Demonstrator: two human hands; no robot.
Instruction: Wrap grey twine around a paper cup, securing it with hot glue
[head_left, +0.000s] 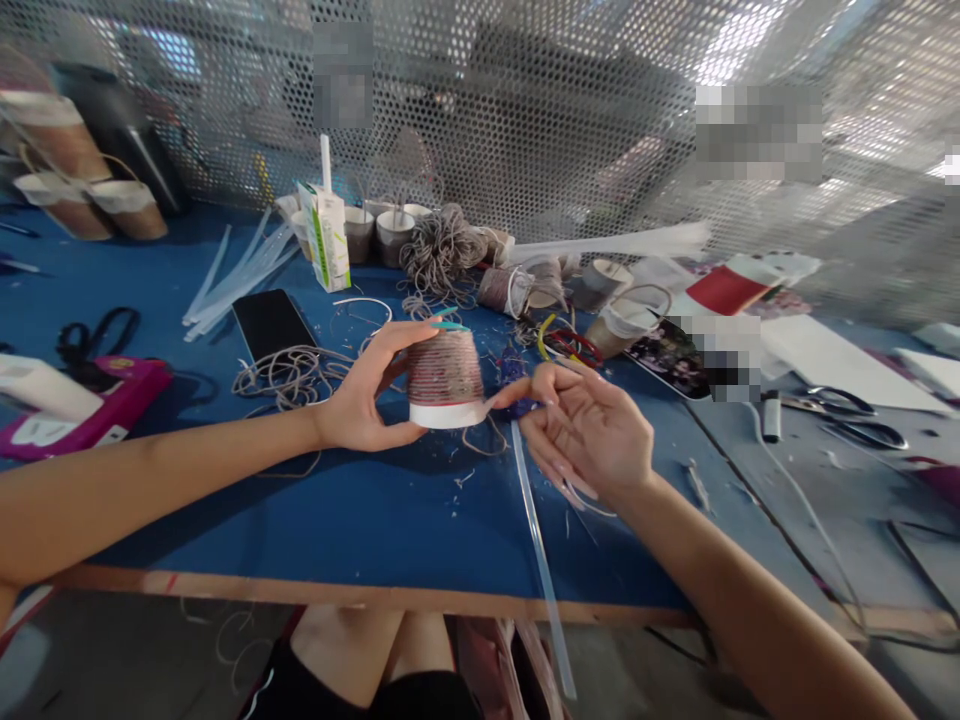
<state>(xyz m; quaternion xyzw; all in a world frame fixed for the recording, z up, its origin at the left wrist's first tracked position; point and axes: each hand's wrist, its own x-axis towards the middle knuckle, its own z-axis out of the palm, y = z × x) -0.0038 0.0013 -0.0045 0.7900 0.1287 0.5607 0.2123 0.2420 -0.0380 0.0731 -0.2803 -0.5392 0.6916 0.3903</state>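
Observation:
In my left hand (375,395) is a paper cup (444,375), upside down, its sides wound with brownish-pink twine and its white rim at the bottom. The fingers reach over the top and the thumb supports the rim. My right hand (589,430) is palm up with fingers loosely bent and apart; one fingertip meets the cup's rim on the right. I see nothing held in it. Just behind these fingers is a purple glue gun (513,375), partly hidden. From it a clear glue stick (536,540) extends past the table's front edge.
Tangled twine (292,375) and a phone (274,325) lie to the left. Behind stand a drink carton (328,240), several cups and a twine bundle (442,250). More glue sticks (244,275) lie at the back left. Scissors (855,410) are at the right.

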